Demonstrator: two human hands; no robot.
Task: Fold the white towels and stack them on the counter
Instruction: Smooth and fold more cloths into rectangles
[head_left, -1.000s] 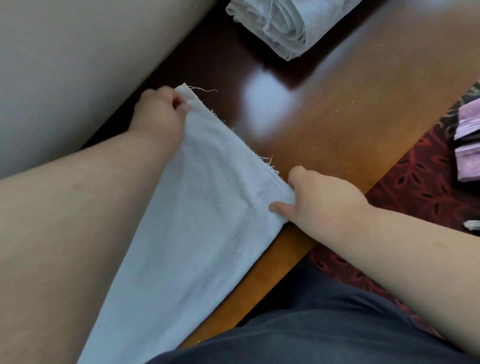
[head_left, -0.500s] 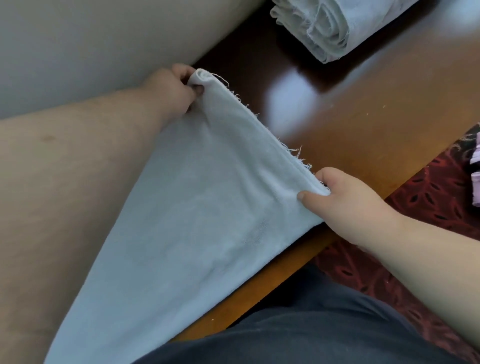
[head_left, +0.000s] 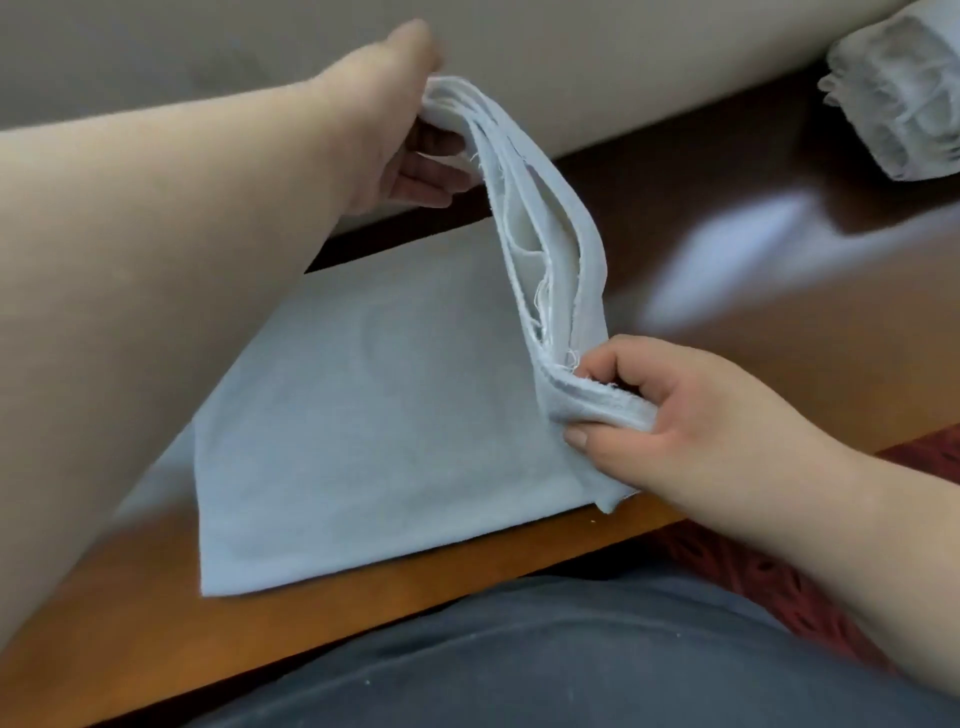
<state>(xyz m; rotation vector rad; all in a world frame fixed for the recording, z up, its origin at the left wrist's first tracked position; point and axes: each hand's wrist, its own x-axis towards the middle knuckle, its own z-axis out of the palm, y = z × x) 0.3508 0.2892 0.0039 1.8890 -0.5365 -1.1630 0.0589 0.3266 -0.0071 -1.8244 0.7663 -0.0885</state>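
Head view: white towel (head_left: 374, 415) lifted off counter (head_left: 727, 291) at its 3 o'clock edge.
Left hand (head_left: 395, 119): pinching far corner.
Right hand (head_left: 691, 421): clamped on near corner.
Folded stack (head_left: 904, 98): 1 o'clock.

folded towel stack (head_left: 904, 98) blurred, cut off by right edge.

From my feed: both forearms bare, no sleeves behind the fingers; left hand (head_left: 395, 124), right hand (head_left: 691, 426); dark grey-blue trousers (head_left: 545, 654) below.
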